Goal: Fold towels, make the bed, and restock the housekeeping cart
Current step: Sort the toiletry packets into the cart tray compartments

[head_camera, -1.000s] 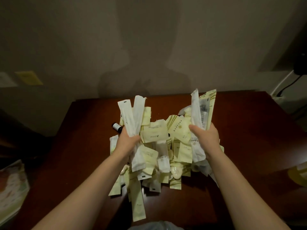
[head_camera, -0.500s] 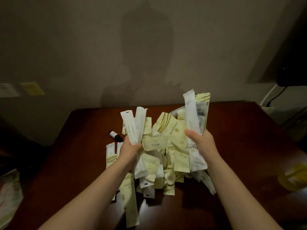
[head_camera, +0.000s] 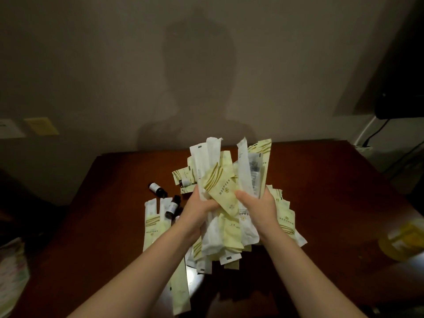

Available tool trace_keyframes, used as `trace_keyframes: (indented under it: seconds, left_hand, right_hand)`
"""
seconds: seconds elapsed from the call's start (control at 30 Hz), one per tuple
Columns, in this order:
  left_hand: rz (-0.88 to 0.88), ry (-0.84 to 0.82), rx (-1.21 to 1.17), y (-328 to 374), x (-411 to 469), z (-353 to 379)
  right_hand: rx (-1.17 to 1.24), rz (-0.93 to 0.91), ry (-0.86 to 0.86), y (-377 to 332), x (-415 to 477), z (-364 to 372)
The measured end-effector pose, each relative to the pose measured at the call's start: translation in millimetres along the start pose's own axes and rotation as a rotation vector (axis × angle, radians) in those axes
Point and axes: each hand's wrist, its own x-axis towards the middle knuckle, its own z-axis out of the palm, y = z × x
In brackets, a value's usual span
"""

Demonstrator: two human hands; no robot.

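A thick bundle of pale yellow and white amenity packets (head_camera: 226, 196) is held upright above a dark red-brown table (head_camera: 321, 191). My left hand (head_camera: 199, 208) grips the bundle's left side and my right hand (head_camera: 257, 206) grips its right side, the two hands close together. More long packets (head_camera: 152, 228) lie flat on the table at the left and below the bundle. Three small dark bottles (head_camera: 171, 204) with white labels lie on the table left of my left hand.
A beige wall rises behind the table, with a yellow note (head_camera: 41, 126) at the left. A yellow object (head_camera: 403, 242) sits at the table's right edge. A dark device (head_camera: 399, 88) and cables (head_camera: 376, 131) are at the upper right. Printed paper (head_camera: 11, 271) lies at the lower left.
My hands have come together, pressing the two handfuls of packets into one bundle. The small bottles left of the pile have come into view.
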Motion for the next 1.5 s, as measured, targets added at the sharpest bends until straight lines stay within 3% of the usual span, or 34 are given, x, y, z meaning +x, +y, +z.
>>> trace_keyframes:
  seconds: [0.17,0.47,0.67,0.83,1.2,1.5]
  left_hand:
    - [0.001,-0.066,-0.090,5.0,-9.1,-2.8]
    - [-0.050,0.078,-0.199,-1.9,-21.2,-15.8]
    - [-0.029,0.175,-0.121,1.2,-14.9,-31.5]
    - [-0.057,0.215,-0.146,5.8,-14.5,-64.2]
    - [-0.086,0.109,-0.058,7.7,-17.9,-96.3]
    - [-0.090,0.042,0.056,-3.5,-18.0,-108.8]
  right_hand:
    - [-0.033,-0.044,-0.013,-0.5,-4.9,12.4]
    - [-0.033,-0.051,0.008,7.0,-8.9,46.4]
    - [-0.036,-0.022,0.020,4.5,-17.8,69.8]
    - [0.095,0.066,0.040,11.0,-33.3,91.0]
    - [0.270,0.087,0.233,21.7,-72.7,90.9]
    - [0.302,0.044,0.266,15.1,-104.4,64.7]
